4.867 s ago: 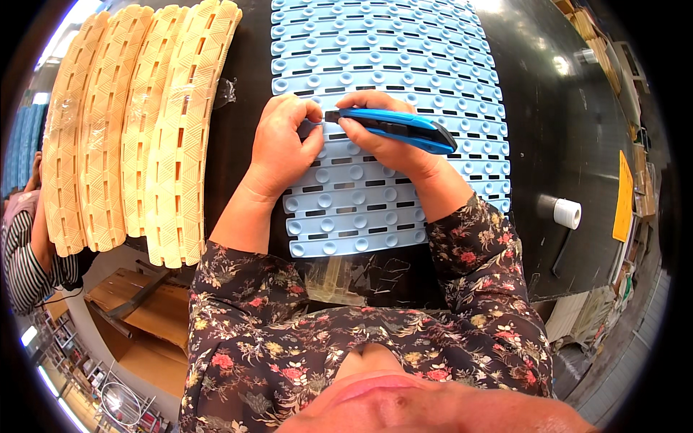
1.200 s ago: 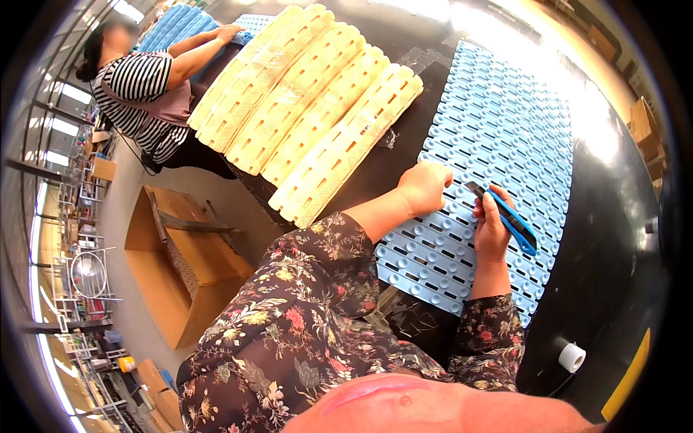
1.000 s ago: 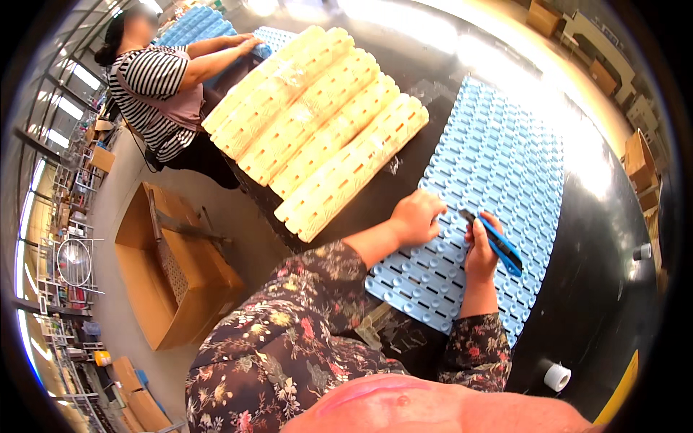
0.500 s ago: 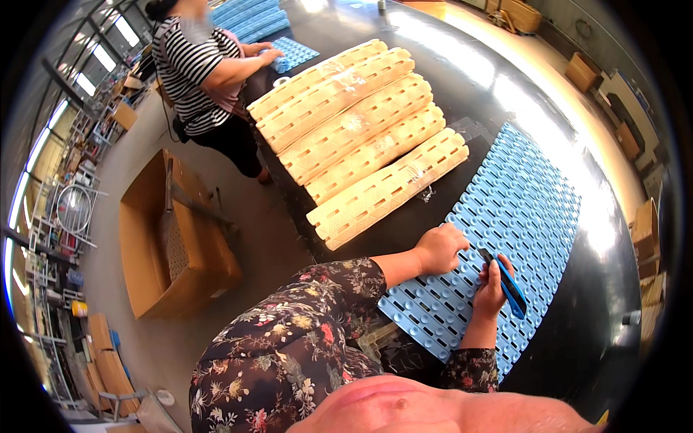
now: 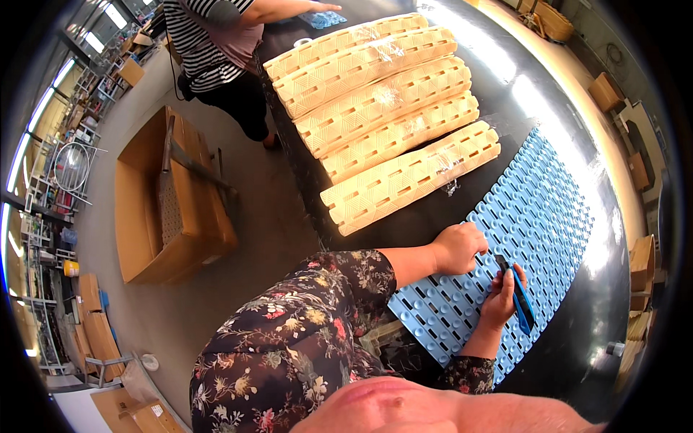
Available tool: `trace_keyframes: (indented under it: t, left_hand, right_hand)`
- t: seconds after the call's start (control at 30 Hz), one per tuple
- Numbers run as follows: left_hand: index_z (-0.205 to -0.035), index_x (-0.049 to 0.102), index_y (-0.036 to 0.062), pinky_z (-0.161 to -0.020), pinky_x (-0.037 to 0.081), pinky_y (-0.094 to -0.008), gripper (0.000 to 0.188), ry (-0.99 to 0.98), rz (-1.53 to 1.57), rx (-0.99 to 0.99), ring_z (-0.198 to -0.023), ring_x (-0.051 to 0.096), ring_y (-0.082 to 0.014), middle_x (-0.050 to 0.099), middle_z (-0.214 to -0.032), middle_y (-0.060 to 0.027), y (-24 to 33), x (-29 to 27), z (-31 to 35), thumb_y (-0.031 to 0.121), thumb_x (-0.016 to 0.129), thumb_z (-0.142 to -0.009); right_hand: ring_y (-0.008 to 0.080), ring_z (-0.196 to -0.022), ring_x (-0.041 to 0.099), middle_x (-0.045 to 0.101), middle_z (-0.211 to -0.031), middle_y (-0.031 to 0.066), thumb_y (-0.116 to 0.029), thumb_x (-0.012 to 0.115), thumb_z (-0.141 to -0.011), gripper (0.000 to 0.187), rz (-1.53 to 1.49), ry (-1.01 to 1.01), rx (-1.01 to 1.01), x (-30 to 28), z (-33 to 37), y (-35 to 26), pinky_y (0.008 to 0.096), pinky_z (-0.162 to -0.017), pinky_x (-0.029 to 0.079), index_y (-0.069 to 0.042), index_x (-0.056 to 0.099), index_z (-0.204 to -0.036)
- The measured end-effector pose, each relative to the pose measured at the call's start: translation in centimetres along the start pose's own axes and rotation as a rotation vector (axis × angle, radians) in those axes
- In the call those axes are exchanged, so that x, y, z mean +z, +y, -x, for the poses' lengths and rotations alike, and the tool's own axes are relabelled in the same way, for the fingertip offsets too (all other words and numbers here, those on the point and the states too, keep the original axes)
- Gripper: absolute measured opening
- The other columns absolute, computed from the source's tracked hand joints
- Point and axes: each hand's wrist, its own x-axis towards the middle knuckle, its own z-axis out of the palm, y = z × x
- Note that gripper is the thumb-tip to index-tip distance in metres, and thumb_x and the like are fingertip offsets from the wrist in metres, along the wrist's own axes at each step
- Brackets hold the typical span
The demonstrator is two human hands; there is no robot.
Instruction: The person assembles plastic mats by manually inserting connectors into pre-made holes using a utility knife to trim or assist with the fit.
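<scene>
A light blue mat (image 5: 545, 216), studded with round suction cups and pierced by rows of slots, lies spread on the dark table in front of me. My left hand (image 5: 460, 248) is closed in a fist over the mat's left edge; whatever its fingers pinch is hidden. In my right hand (image 5: 499, 299) I hold a blue and black utility knife (image 5: 522, 309), above the mat. The knife's dark tip points up and left, toward my left hand, with a small gap between them.
Several rolled yellow mats (image 5: 415, 177) lie side by side on the table (image 5: 404, 238) beyond my left hand. A person in a striped top (image 5: 209, 43) stands at the far left, one hand over another blue mat (image 5: 321, 19). An open cardboard box (image 5: 195, 216) stands on the floor at left.
My view has shifted, so the table and mats sit a little differently. My hands keep nearly the same pose over the mat. The other person's arm has stretched out farther.
</scene>
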Motion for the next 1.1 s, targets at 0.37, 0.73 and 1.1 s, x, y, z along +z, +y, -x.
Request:
trace_keyframes:
  t: [0.37,0.73,1.1]
  left_hand:
    - [-0.092,0.069,0.0142,-0.086,0.052,-0.0414,0.018,-0.097,-0.007,-0.046,-0.1,0.06,-0.0278,0.067,-0.095,-0.0028,0.8,-0.7,-0.6,0.018,0.075,-0.076]
    - [-0.089,0.07,0.0155,-0.087,0.052,-0.0416,0.016,-0.223,0.025,-0.086,-0.1,0.061,-0.0277,0.068,-0.094,-0.0017,-0.1,-2.1,-0.4,0.009,0.067,-0.074]
    - [-0.09,0.073,0.0078,-0.096,0.048,-0.0405,0.017,-0.214,0.131,0.182,-0.107,0.061,-0.0303,0.067,-0.108,-0.0091,-2.3,-2.8,-1.6,0.004,0.072,-0.073]
  right_hand:
    - [0.0091,-0.073,0.057,0.065,-0.093,0.0059,-0.018,0.064,-0.099,0.032,-0.003,-0.002,-0.01,-0.4,-0.2,-0.2,0.0216,-0.066,0.046,-0.003,0.058,-0.127]
    - [0.0109,-0.071,0.059,0.067,-0.089,0.0079,-0.013,0.064,-0.098,0.03,-0.056,0.011,-0.008,1.2,0.7,-0.3,0.0235,-0.068,0.047,0.001,0.06,-0.125]
    - [0.0099,-0.073,0.066,0.068,-0.086,0.0045,-0.009,0.072,-0.092,0.028,0.197,-0.067,-0.102,1.3,0.4,-0.7,0.0243,-0.064,0.053,-0.002,0.065,-0.118]
